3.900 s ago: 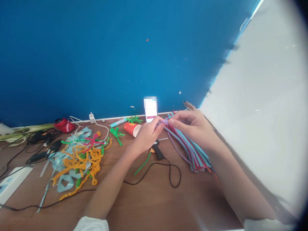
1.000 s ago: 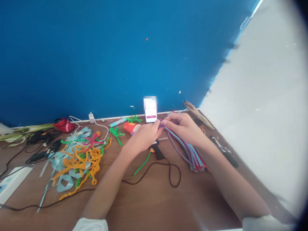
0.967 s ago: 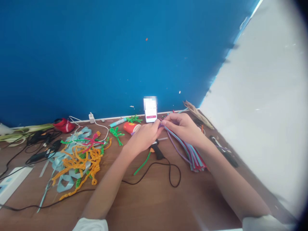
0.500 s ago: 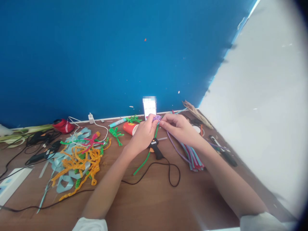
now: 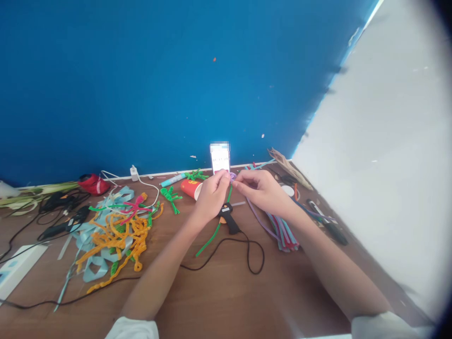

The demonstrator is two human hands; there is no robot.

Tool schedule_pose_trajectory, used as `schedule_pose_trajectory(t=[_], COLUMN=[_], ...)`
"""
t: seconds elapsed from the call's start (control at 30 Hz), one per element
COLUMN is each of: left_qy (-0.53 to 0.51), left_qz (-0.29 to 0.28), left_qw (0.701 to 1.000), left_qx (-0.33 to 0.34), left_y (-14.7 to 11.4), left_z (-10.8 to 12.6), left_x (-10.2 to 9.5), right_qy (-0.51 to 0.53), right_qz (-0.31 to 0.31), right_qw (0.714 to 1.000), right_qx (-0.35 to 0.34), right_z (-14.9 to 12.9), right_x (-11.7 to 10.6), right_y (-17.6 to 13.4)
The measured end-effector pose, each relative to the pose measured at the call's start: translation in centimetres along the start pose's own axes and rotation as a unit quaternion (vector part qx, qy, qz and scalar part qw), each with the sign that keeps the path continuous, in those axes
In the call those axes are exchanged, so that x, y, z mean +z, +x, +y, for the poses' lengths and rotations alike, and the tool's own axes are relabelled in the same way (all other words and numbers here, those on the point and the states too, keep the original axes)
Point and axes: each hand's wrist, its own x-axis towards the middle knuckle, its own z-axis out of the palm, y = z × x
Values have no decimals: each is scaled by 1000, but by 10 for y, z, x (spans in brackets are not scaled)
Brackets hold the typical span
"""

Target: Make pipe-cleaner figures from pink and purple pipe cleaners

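Note:
Above the table, in front of the phone, my left hand (image 5: pixel 214 192) pinches a purple pipe cleaner (image 5: pixel 233 176). Its worked part is curled into a small looped shape, mostly covered by the left fingers. Thumb and forefinger of my right hand (image 5: pixel 259 188) close on the same purple piece from the right, almost touching the left fingertips. A long purple strand (image 5: pixel 259 215) trails down below the right hand. Under both hands lie a black corded tool (image 5: pixel 229 219) and a straight green pipe cleaner (image 5: pixel 209 240).
A phone (image 5: pixel 220 157) showing a timer leans on the blue wall. Left are a red paper cup (image 5: pixel 191 188), green twisted figures (image 5: pixel 171 198) and a heap of orange pipe cleaners (image 5: pixel 116 235) with blue ribbon. Right lie a pipe cleaner bundle (image 5: pixel 285 235) and a black marker-like object (image 5: pixel 334 230).
My left fingers have rolled over the purple loops, so less of them shows. The right fingertips have shifted slightly left and down; objects on the table stay put.

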Motion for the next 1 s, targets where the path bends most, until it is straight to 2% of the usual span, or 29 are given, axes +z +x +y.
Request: schedule_pose_trajectory(t=[0.13, 0.23, 0.37, 0.47, 0.57, 0.7, 0.8, 0.87, 1.0], left_qy=[-28, -75, -168, -186, -97, 123, 242, 288, 295], left_qz=[23, 11, -80, -145, -197, -221, -196, -170, -120], left_qw=[999, 997, 982, 972, 976, 965, 944, 936, 946], left_qx=[-13, -25, -34, -20, 7, 75, 113, 108, 67], left_y=[-1, -3, -5, -4, -5, -6, -6, -5, -3], left_z=[-2, -1, 0, 3, 8, 15, 14, 12, 8], left_x=[0, -1, -1, -5, -11, -16, -15, -14, -13], right_qy=[55, 174, 314, 358, 340, 271, 211, 151, 70], right_qz=[-9, -32, -71, -100, -114, -92, -48, -9, 21], right_qw=[998, 983, 939, 917, 919, 946, 969, 983, 995], right_qx=[10, 49, 121, 145, 162, 153, 122, 106, 67], right_z=[1, 8, 25, 36, 40, 36, 26, 18, 6], right_x=[0, -3, -8, -12, -16, -19, -16, -13, -8], right_y=[2, 4, 8, 11, 12, 10, 7, 5, 1])
